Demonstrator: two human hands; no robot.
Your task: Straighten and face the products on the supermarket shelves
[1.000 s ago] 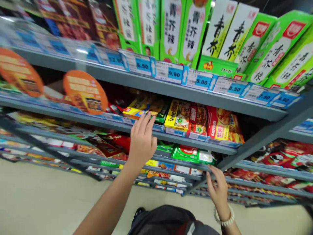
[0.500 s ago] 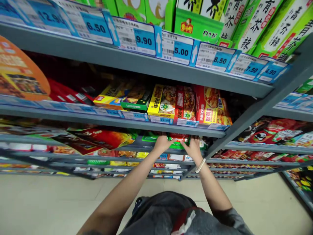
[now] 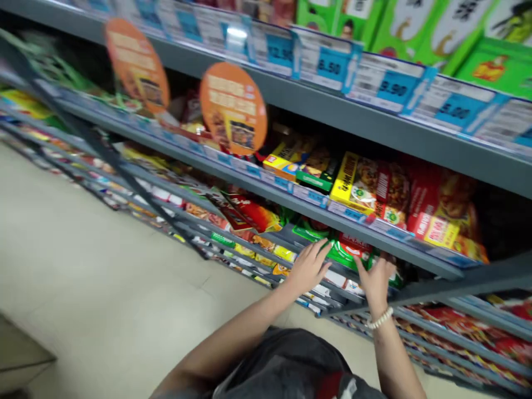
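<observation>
A green and red packet [image 3: 349, 250] lies on the shelf under the row of boxed foods. My left hand [image 3: 310, 269] is just off its left edge, fingers stretched and spread, holding nothing. At the packet's right side is my right hand [image 3: 376, 280], a pale beaded bracelet [image 3: 379, 318] on its wrist. Its thumb is apart from the fingers and close to the packet's front; the fingertips are partly hidden beneath the shelf above. Another green packet [image 3: 311, 230] lies left of the first.
Above my hands, a shelf edge [image 3: 266, 187] carries a yellow box [image 3: 353, 183] and red packs [image 3: 432, 210]. Round orange signs [image 3: 233, 108] stick out at the left. A slanting grey post [image 3: 477, 280] stands right of my hands. Pale floor [image 3: 124, 266] extends at left.
The view has swung left and tilted. My left hand has come away from the packet, its fingers spreading. My right hand stays at the packet's right side.
</observation>
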